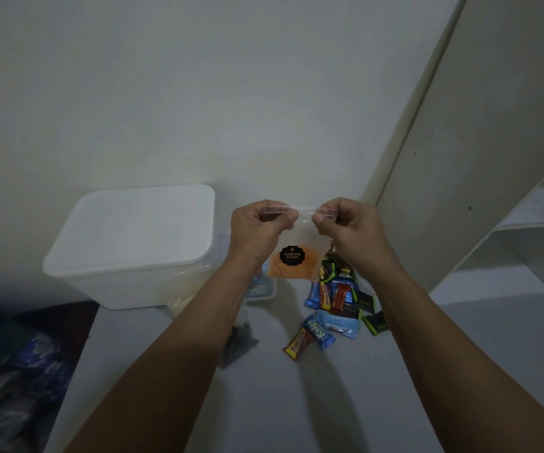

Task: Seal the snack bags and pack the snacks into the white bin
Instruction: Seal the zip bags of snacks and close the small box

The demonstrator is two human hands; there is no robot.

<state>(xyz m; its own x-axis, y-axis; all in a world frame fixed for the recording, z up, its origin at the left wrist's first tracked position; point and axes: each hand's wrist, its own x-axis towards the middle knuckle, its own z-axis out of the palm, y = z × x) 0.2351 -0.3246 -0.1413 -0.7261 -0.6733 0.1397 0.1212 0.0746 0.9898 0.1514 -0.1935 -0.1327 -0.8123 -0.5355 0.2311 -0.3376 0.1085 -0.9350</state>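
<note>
1. Loose wrapped snacks [336, 308] lie near, right of centre, not yet packed.
2. The left hand [257, 228] and right hand [350, 230] pinch the top strip of the clear snack bag [292, 256], held up between them; run the pinch evenly along the whole zip.
3. The white bin [133, 246] stands far left, lid on.

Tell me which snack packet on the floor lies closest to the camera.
The red and yellow wrapper, lying slanted at the near end of the pile. It touches a blue wrapper just behind it; the green and black packets and the rest lie farther back.
</note>
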